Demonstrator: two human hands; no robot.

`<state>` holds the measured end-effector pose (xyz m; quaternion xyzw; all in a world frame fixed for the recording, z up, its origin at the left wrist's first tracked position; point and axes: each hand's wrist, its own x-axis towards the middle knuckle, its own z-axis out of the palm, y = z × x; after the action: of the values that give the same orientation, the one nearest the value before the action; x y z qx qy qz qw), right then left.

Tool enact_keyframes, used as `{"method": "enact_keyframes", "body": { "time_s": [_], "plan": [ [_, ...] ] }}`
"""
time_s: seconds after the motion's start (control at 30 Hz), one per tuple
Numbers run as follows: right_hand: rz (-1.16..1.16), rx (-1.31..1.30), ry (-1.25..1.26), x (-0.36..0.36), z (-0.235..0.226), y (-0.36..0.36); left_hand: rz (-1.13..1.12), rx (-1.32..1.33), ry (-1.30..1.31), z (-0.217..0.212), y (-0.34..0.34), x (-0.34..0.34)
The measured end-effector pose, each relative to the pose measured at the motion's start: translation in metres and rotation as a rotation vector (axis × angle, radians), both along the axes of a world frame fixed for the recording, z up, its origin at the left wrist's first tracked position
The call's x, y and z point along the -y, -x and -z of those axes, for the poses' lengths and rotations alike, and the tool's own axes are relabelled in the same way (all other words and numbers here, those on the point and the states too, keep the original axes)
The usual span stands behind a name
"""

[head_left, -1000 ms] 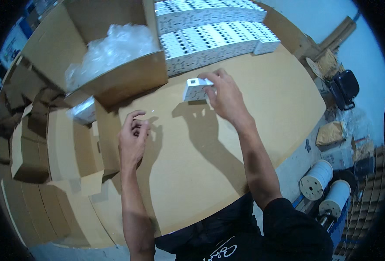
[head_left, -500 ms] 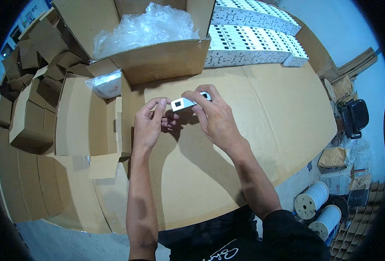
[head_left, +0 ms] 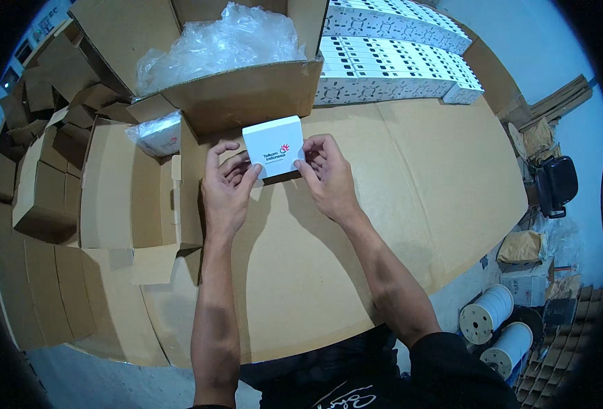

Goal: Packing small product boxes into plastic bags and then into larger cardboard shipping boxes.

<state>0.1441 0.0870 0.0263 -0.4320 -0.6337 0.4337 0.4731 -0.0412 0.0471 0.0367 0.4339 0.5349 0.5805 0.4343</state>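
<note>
Holding a small white cardboard box [head_left: 273, 146] above the brown cardboard-covered worktop [head_left: 397, 204], the left hand [head_left: 225, 187] and right hand [head_left: 327, 177] pinch its side edges; it probably handles light, stiff and crushable.

There is one view, from a wide fisheye camera worn on the person's head. It looks steeply down and forward over the cardboard-covered desk [head_left: 397, 204], close enough that both forearms rise from the lower edge and the hands sit near the middle of the frame. Straight edges bow toward the dark round rim. The far side of the desk lies at the top, the floor at the lower right.
</note>
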Motion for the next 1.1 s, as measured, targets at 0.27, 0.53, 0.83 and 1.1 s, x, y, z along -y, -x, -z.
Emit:
{"method": "enact_keyframes", "body": {
  "time_s": [0.27,0.53,0.83,1.1],
  "plan": [
    [-0.002,0.119,-0.024,-0.003,-0.006,-0.003,0.077,-0.048,-0.015,0.010,0.008,-0.004],
    [-0.041,0.262,0.015,0.000,-0.014,-0.005,0.099,-0.156,0.032,0.009,0.012,-0.001],
    [-0.078,0.249,-0.034,-0.004,-0.011,-0.010,0.115,-0.271,0.009,0.004,0.012,0.002],
    [0.072,0.555,-0.264,-0.008,0.005,-0.025,-0.183,-0.381,-0.217,-0.027,0.001,0.013]
  ]
}}
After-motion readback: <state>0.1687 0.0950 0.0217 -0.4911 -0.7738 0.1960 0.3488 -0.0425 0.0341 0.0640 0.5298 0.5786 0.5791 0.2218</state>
